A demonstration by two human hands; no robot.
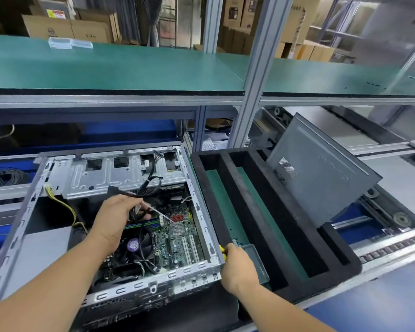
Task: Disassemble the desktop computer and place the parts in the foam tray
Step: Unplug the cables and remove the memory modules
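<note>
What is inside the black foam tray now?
In the foam tray, a grey side panel leans in a far slot; a small clear box sits by the right hand. The panel hides what is behind it.

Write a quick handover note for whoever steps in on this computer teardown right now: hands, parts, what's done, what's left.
Left hand: inside the open computer case, gripping a bundle of black cables above the motherboard.
Right hand: at the case's near right corner, holding something with a yellow grip, probably a tool; mostly hidden.
Foam tray: right of the case. The side panel leans in its far slot; a small clear box sits in a near one.
Done: side panel off.
Left: cables, fan, motherboard, drive cage.
</note>
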